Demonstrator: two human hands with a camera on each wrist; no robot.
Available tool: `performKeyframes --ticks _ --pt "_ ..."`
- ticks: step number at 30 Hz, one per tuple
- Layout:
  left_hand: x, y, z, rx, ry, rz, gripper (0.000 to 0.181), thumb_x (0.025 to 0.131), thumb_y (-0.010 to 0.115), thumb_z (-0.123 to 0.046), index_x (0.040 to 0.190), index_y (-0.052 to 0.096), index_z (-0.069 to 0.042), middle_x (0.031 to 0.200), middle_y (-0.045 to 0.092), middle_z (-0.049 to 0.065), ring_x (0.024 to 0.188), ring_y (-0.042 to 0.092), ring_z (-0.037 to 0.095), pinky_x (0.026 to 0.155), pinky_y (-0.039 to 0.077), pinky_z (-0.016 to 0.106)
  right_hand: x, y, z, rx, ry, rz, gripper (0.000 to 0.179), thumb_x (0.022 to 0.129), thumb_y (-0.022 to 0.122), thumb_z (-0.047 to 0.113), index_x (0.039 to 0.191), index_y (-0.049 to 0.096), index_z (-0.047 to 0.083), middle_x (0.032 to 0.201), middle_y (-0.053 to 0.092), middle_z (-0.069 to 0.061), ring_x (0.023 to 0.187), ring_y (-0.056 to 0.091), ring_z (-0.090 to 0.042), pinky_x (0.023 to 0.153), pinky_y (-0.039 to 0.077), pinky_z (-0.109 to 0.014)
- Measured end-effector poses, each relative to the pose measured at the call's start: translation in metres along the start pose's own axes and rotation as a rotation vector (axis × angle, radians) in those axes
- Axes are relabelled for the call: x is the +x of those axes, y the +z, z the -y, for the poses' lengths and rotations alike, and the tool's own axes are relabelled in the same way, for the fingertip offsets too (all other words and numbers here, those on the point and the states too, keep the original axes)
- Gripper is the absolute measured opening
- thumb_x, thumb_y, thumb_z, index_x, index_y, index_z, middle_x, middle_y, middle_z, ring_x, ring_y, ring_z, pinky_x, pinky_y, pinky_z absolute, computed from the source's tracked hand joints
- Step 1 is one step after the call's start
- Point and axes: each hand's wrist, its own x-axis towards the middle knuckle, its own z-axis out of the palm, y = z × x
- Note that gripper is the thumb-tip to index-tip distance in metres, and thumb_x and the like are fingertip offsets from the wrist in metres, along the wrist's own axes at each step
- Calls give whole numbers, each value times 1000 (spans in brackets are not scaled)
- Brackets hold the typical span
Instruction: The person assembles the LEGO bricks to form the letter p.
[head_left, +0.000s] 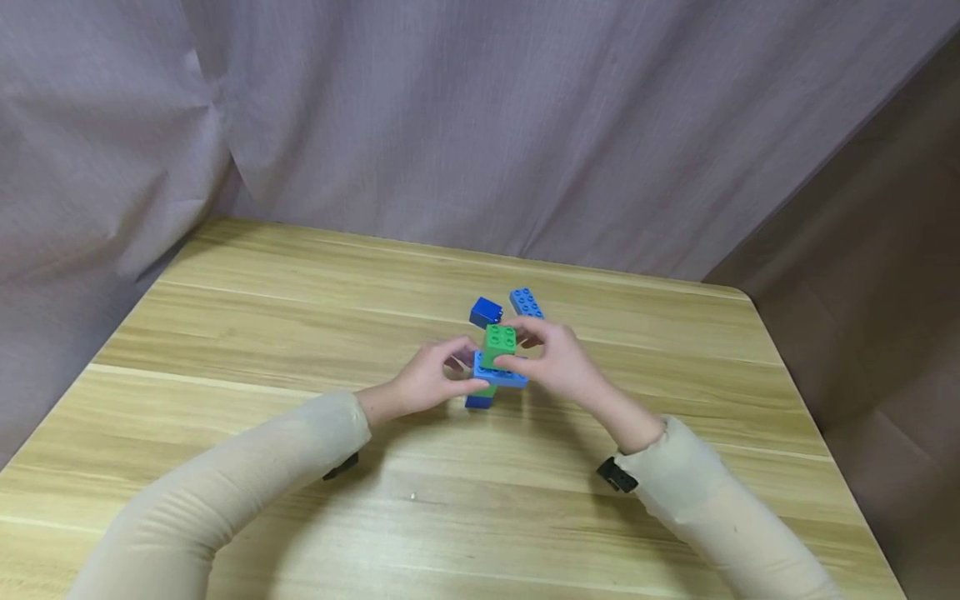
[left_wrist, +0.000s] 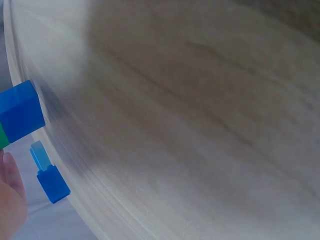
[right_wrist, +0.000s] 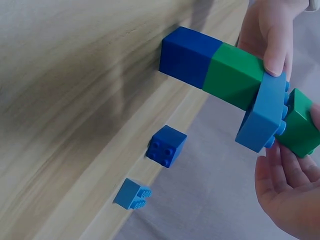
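A small stack stands up from the table: a dark blue brick (right_wrist: 187, 56) at the bottom, a green brick (right_wrist: 235, 75) on it, and a longer light blue brick (right_wrist: 265, 112) across the top. My left hand (head_left: 427, 379) pinches the light blue brick at its left end, thumb in front. Between the thumb and fingers of my right hand (head_left: 562, 362) is a second green brick (head_left: 498, 343), studs up. Right over the light blue brick, it sits tilted to it in the right wrist view, where several studs show between them. The left wrist view catches only the stack's lower part.
Behind the stack lie a loose dark blue brick (head_left: 486, 312), on its side, and a loose light blue brick (head_left: 527, 302), studs up. The wooden table (head_left: 315, 308) ends at a grey curtain (head_left: 420, 125) at the back.
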Motion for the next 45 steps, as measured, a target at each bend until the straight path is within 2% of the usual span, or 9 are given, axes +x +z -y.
performKeyframes --ticks 9,16,20,24,31,39,45 --pt "1 1 0 -2 10 -2 30 82 72 -20 105 58 -8 98 68 6 93 64 18 82 56 27 0 3 1 -42 -24 17 41 81 73 21 117 61 6 107 67 -8 98 58 -24 90 50 -46" --pt "1 1 1 -1 24 -8 30 82 72 -20 105 58 -8 98 69 7 92 65 19 81 56 27 1 2 3 -79 -73 38 39 81 73 21 116 62 7 106 68 -7 99 59 -22 93 49 -48" --pt "1 1 1 1 22 -9 30 82 72 -20 105 58 -8 99 69 7 92 65 19 81 56 26 0 2 3 -103 -99 46 39 82 73 21 115 62 6 105 68 -7 96 60 -21 79 54 -37" --pt "1 1 1 1 15 -5 30 82 72 -21 106 58 -8 99 68 7 92 64 19 82 56 26 -1 3 3 -106 -106 45 38 82 72 21 116 61 5 104 67 -8 96 59 -21 66 53 -26" --pt "0 0 0 0 15 -3 31 82 72 -20 107 58 -7 100 68 8 93 65 20 81 56 27 -1 4 0 -146 -143 30 39 82 72 21 116 62 5 106 67 -8 97 59 -21 73 52 -29" --pt "1 1 1 3 21 -9 30 82 72 -20 106 58 -7 100 68 8 93 64 20 81 56 26 -2 6 -1 -201 -216 6 38 81 74 21 113 63 5 108 68 -9 96 60 -23 87 52 -45" --pt "1 2 2 4 25 -11 30 82 72 -20 105 58 -7 99 68 8 93 64 21 81 56 27 -1 5 -1 -169 -198 41 41 81 73 21 117 60 5 110 66 -9 98 59 -22 89 52 -44"
